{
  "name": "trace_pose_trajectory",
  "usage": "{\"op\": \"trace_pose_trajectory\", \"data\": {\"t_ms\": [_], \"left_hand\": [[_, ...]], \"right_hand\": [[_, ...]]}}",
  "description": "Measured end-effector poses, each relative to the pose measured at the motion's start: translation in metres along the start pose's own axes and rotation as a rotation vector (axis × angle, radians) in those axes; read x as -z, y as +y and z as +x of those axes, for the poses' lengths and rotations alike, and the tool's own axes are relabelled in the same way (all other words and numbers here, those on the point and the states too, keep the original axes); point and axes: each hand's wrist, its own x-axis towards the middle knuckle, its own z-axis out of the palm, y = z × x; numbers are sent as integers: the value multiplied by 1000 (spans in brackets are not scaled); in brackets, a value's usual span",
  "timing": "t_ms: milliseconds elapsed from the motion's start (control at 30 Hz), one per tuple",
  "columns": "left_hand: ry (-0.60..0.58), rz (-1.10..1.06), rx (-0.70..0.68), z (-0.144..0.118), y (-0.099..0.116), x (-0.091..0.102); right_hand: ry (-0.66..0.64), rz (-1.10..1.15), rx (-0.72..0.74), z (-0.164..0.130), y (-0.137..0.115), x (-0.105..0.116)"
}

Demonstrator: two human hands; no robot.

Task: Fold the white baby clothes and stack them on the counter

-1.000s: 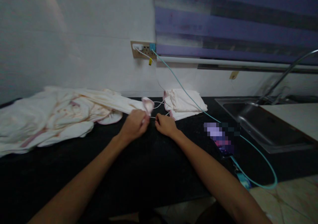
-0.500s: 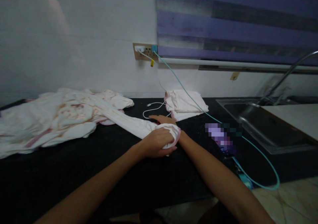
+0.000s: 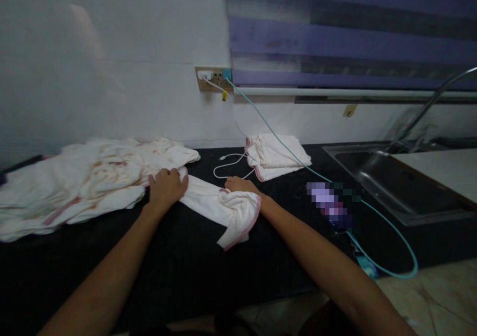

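My left grip [image 3: 167, 189] rests on the left end of the pink-edged white cloth [image 3: 210, 204], which lies on the black bench [image 3: 179, 276] and reaches my right grip [image 3: 238, 183]. I cannot tell whether either is clenched on it. A folded cloth [image 3: 278, 152] sits behind.

Near side of the left fingers [image 3: 167, 177] and right fingers [image 3: 233, 183]: open dark tabletop [image 3: 179, 271], bounded by both forearms [image 3: 112, 271]. Between the two sets of fingers: white sleeve [image 3: 206, 199], low, pink-edged end spread nearer than the right fingers. Left of the left fingers: heaped white cloth [image 3: 82, 177], broad barrier. Just beyond the right fingers: loose white cable [image 3: 215, 170]; farther right, folded white cloth [image 3: 274, 149], crossed in view by teal cable [image 3: 262, 115]. Right of the right fingers: bare strip, then phone [image 3: 330, 204], sink [image 3: 387, 189].
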Motion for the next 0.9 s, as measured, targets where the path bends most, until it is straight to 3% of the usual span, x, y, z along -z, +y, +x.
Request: {"op": "trace_pose_trajectory", "data": {"t_ms": [233,433,567,633,800,900], "left_hand": [[-29,-60,-304,-4,35,-1],[-71,-76,-233,-8,35,2],[-136,-113,-239,-9,36,7],[-76,-107,-282,-11,41,10],[198,-230,-477,-21,58,23],[203,-427,-493,-29,67,29]], "right_hand": [[112,128,82,-1,8,-7],[181,195,131,4,14,-13],[136,110,149,8,15,-11],[111,73,122,7,13,-10],[78,20,77,-2,9,-5],[82,6,62,-9,8,0]]}}
